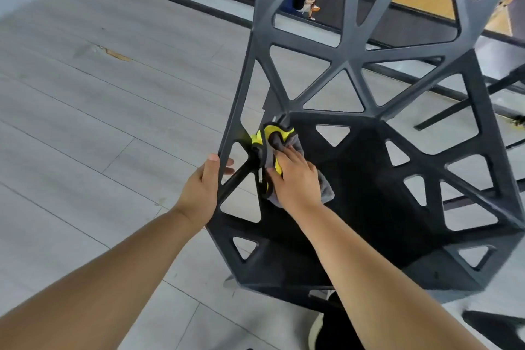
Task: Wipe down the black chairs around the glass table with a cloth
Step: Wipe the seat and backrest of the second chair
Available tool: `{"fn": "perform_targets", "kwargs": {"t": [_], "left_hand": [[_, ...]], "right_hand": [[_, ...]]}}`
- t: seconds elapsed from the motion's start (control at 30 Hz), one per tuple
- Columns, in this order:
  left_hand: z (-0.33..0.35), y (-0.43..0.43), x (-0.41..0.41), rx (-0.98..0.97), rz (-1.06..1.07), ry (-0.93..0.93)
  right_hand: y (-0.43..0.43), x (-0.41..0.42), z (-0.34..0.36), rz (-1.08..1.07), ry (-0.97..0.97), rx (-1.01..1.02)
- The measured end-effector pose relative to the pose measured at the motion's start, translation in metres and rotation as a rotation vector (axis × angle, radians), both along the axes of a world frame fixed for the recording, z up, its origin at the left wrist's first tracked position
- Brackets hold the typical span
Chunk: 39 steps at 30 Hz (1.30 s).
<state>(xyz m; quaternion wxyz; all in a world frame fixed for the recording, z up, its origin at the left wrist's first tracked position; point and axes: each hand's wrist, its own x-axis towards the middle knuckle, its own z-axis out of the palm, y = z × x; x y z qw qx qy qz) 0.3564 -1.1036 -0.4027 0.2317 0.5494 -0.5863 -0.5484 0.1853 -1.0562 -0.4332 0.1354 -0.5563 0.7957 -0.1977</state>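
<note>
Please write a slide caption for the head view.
Right hand presses yellow-grey cloth on black chair; left hand grips its frame.

Cloth [272,133] under right hand [295,180] on chair [377,187]
</note>
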Motion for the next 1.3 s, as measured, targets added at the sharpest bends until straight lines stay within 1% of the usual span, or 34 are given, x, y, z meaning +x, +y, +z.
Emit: {"fn": "perform_targets", "kwargs": {"t": [0.13, 0.17, 0.23, 0.3, 0.33, 0.4, 0.53, 0.6, 0.67, 0.73, 0.8, 0.87, 0.97, 1.0, 1.03, 1.13, 1.17, 1.27, 1.3], "left_hand": [[0.004, 0.001, 0.000, -0.034, 0.017, -0.001], [0.004, 0.002, 0.000, -0.035, 0.018, 0.001], [0.004, 0.002, 0.000, -0.038, 0.028, 0.003], [0.006, 0.003, 0.001, -0.047, 0.028, 0.004], [0.008, 0.003, 0.002, -0.051, 0.019, 0.017], [0.011, 0.004, 0.003, -0.046, -0.007, 0.029], [0.003, 0.000, 0.007, -0.014, -0.028, 0.022], [0.002, -0.002, 0.006, 0.012, -0.022, 0.039], [0.003, -0.003, 0.005, 0.028, 0.004, 0.031], [0.004, -0.005, 0.003, 0.020, 0.021, 0.021], [0.002, -0.005, 0.002, 0.011, 0.007, 0.018], [0.001, -0.005, 0.004, 0.012, 0.006, 0.034], [0.000, -0.006, 0.005, 0.025, 0.009, 0.051], [0.000, -0.007, 0.005, 0.028, 0.003, 0.048], [-0.001, -0.007, 0.006, 0.034, -0.002, 0.043], [-0.001, -0.005, 0.009, 0.030, -0.015, 0.041], [0.000, -0.005, 0.009, 0.027, -0.020, 0.034], [0.003, -0.004, 0.009, 0.032, -0.009, 0.032], [0.003, -0.003, 0.009, 0.033, -0.007, 0.031]], "right_hand": [[0.041, 0.015, 0.005, 0.038, 0.056, -0.100], [0.045, 0.015, 0.011, 0.011, 0.000, -0.102], [0.041, 0.019, 0.024, -0.086, -0.247, -0.103], [0.024, 0.034, 0.035, -0.132, -0.510, -0.183], [0.011, 0.045, 0.038, -0.117, -0.599, -0.220], [-0.016, 0.063, 0.045, -0.096, -0.685, -0.258], [-0.049, 0.063, 0.046, -0.173, -0.753, -0.303], [-0.060, 0.057, 0.047, -0.184, -0.785, -0.398], [-0.082, 0.043, 0.055, -0.238, -0.777, -0.507], [-0.115, 0.025, 0.075, -0.307, -0.709, -0.638], [-0.142, 0.010, 0.093, -0.294, -0.565, -0.727], [-0.150, 0.007, 0.092, -0.286, -0.457, -0.800], [-0.146, 0.006, 0.094, -0.308, -0.385, -1.007], [-0.151, 0.002, 0.096, -0.278, -0.354, -1.063], [-0.157, -0.001, 0.097, -0.216, -0.313, -1.065], [-0.165, -0.006, 0.083, -0.042, -0.090, -0.869], [-0.164, -0.007, 0.075, -0.023, -0.064, -0.827], [-0.148, -0.015, 0.054, -0.099, -0.117, -0.754], [-0.138, -0.020, 0.045, -0.149, -0.123, -0.687]]}}
